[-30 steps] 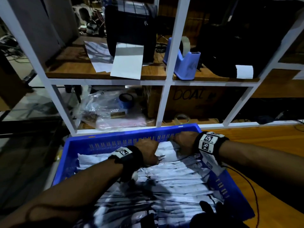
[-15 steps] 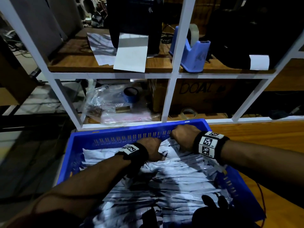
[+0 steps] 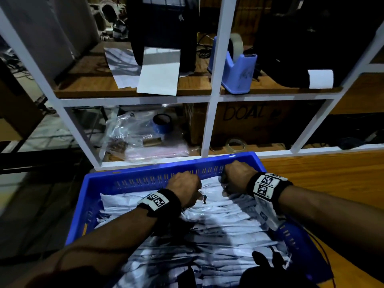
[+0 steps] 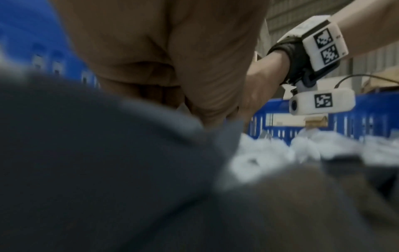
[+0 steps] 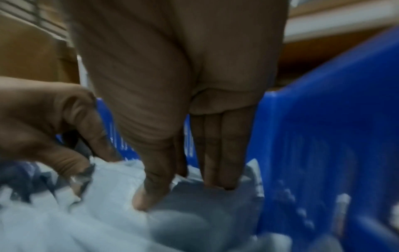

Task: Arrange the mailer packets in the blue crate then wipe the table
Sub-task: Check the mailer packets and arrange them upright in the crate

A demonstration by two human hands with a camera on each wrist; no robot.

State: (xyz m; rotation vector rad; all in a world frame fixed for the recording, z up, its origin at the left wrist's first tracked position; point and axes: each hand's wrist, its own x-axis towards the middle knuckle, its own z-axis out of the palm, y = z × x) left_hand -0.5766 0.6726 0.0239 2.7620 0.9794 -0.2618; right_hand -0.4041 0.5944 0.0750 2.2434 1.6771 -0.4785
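Nearest the person, the blue crate (image 3: pixel 97 183) sits at the desk's near edge, filled across its floor with white mailer packets (image 3: pixel 218 231) lying in overlapping rows. Both forearms reach over them to the far wall of the crate.

The left hand (image 3: pixel 184 187) has moved a little toward that far wall since a second ago and sits knuckles-up on the farthest packets; its fingers curl down into them, though the wrist view is too blurred to show whether they pinch one. The right hand (image 3: pixel 235 175) has shifted the same way, into the crate's far right corner. In the right wrist view its fingers (image 5: pixel 218 153) point straight down, tips pressing into the last white packet against the blue wall, thumb bent alongside; it grips nothing that I can see.

Both hands now work the far row, which suggests the packing is in its closing stage: tucking the end packets down so the stack lies level. The wooden desk (image 3: pixel 324 173) to the right shows no cloth, so the wiping looks not yet begun.

Beyond the crate stands a white shelf frame (image 3: pixel 207 125) holding a blue tape dispenser (image 3: pixel 236 69).
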